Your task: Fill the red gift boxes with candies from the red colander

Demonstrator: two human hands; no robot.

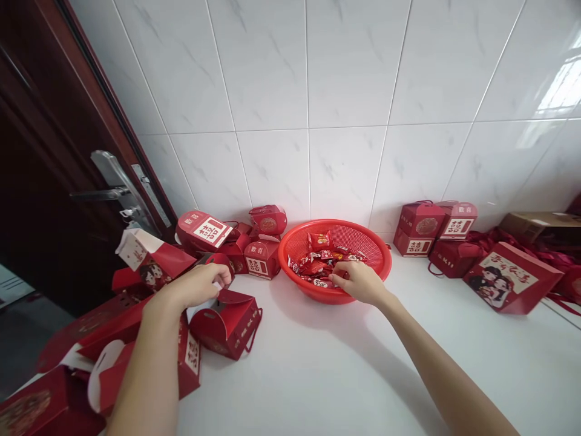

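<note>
A red perforated plastic basket [381, 266] stands against the tiled wall, with red-wrapped candies [318, 266] in its bottom. My right hand [361, 281] reaches over its near rim, fingers bent down and closed at the candies; what lies between the fingertips is hidden. On the left, my left hand [200, 284] hovers at an open red gift box [231, 324] with a cord handle. Its fingers are curled by the box's raised flap, and I cannot make out what they grip. Just behind that hand sits a closed red box [262, 257].
Many red boxes crowd the left side, some with open flaps [106, 369]. Closed boxes [415, 233] are stacked at the right wall, near a larger box [512, 278] with a printed couple and a brown carton [540, 225]. A dark door [49, 133] with a metal handle is at left.
</note>
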